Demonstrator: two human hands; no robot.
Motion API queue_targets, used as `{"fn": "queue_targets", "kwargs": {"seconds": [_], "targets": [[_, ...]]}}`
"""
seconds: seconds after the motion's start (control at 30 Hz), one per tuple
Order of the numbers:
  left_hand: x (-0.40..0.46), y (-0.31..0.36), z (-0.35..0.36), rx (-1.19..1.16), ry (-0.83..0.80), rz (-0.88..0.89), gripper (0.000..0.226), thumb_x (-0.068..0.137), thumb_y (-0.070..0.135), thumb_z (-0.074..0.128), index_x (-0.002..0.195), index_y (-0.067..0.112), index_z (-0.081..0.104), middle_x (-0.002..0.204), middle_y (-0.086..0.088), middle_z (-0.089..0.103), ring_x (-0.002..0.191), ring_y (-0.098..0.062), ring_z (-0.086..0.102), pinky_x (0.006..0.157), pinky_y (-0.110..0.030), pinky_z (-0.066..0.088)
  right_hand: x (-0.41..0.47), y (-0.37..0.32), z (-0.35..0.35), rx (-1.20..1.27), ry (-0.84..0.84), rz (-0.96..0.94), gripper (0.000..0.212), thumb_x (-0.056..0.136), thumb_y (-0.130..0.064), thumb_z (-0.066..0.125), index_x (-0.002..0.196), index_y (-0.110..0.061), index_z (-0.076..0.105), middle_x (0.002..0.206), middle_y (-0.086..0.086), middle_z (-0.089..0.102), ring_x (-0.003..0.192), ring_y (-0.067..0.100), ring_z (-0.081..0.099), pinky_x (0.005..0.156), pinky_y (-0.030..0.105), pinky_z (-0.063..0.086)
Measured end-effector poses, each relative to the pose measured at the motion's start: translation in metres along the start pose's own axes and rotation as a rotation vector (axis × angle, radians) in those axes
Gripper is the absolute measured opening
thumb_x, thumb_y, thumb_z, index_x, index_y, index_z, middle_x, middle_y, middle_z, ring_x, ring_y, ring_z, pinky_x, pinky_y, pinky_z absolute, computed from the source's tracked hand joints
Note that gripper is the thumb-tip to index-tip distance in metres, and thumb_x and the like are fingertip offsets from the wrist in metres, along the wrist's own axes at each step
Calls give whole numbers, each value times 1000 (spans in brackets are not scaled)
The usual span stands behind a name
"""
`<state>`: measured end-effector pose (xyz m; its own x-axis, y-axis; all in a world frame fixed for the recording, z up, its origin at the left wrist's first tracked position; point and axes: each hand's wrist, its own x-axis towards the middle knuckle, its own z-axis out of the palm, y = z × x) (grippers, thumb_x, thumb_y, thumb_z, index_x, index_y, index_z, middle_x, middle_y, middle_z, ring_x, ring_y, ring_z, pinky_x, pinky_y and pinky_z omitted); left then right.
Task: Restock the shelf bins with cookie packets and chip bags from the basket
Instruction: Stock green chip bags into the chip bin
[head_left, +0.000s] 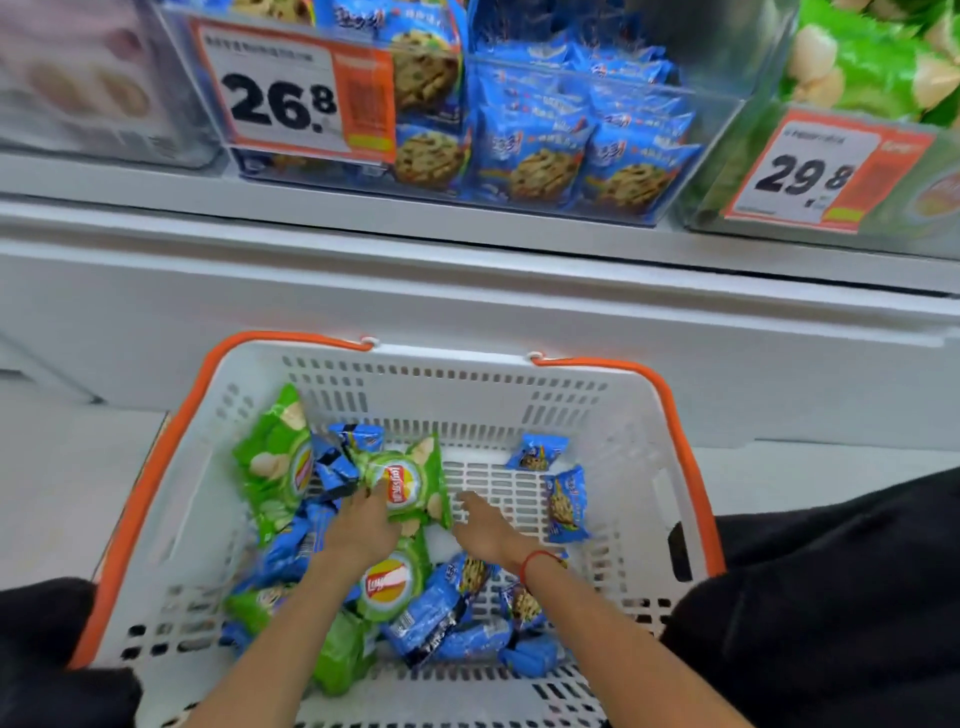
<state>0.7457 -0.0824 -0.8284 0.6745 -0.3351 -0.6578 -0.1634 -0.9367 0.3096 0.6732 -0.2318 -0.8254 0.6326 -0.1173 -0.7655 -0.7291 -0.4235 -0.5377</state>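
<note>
The basket (613, 431) is white perforated plastic, matt, with a smooth orange plastic rim. The green chip bags (410, 488) and blue cookie packets (566, 504) are glossy crinkled film. The shelf bins (691, 130) are clear glossy plastic; the price cards (291, 88) look like printed paper.

White slotted basket (613, 431) with orange rim, green chip bags (410, 480), blue cookie packets (566, 506), orange-bordered price tags (291, 93)

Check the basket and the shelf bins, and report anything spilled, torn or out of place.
Nothing stands out. The white plastic basket with orange handles holds a loose jumble of green chip bags and blue cookie packets, none visibly torn. The clear shelf bin holds blue cookie packets only.
</note>
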Motion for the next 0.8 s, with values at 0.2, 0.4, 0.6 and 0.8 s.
{"fn": "queue_targets", "kwargs": {"seconds": [0.2, 0.4, 0.6, 0.8], "targets": [[5, -3, 12, -220, 154, 20, 56, 94, 8, 47, 146, 19, 31, 91, -8, 62, 69, -23, 56, 53, -34, 42, 21, -8, 1, 304, 79, 68, 77, 97, -32, 51, 152, -8, 2, 158, 12, 14, 142, 30, 25, 112, 40, 30], [3, -5, 6, -541, 205, -26, 41, 94, 18, 56, 134, 17, 44, 125, -7, 60, 100, -23, 61, 73, -33, 47, 32, -12, 7, 371, 86, 123, 72, 89, -48, 59, 143, -7, 35, 133, 9, 50, 115, 19, 54, 93, 31, 46], [8, -7, -1, -824, 244, -128, 28, 91, 23, 63, 117, 14, 56, 123, -9, 60, 106, -23, 58, 87, -37, 48, 29, -17, -13, 315, 132, 52, 29, 77, -39, 76, 84, -12, 72, 79, -2, 67, 69, 8, 60, 61, 17, 47], [-2, 19, -11, -1260, 281, -132, 49, 79, 19, 77, 120, 11, 52, 116, -5, 56, 115, -25, 53, 96, -38, 43, -1, -12, -55, 512, 179, 111, 30, 73, -32, 81, 70, -6, 66, 91, 13, 71, 88, 22, 67, 79, 31, 56]]}}
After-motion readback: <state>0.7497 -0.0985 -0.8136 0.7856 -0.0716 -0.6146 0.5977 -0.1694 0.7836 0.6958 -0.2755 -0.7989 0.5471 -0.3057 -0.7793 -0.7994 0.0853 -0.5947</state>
